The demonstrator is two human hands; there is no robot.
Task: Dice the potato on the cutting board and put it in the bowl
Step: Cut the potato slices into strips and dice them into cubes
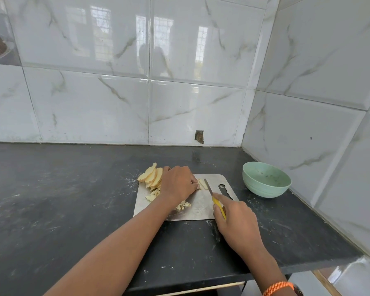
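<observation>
Dark countertop [73,199], steel cutting board [203,208]. Left hand [177,182] pins potato strips [202,184]; right hand [235,218] grasps a yellow knife [217,202]. Mid-dicing; slices [151,175] wait far left, empty green bowl [266,180] right.

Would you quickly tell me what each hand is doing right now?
Left hand: fingers curled, holding down potato strips on the cutting board.
Right hand: gripping the yellow-handled knife.

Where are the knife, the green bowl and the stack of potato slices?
knife [209,188], head view, on the blade.
green bowl [265,190], head view, on its outer wall.
potato slices [151,176], head view, middle of the stack.
</observation>
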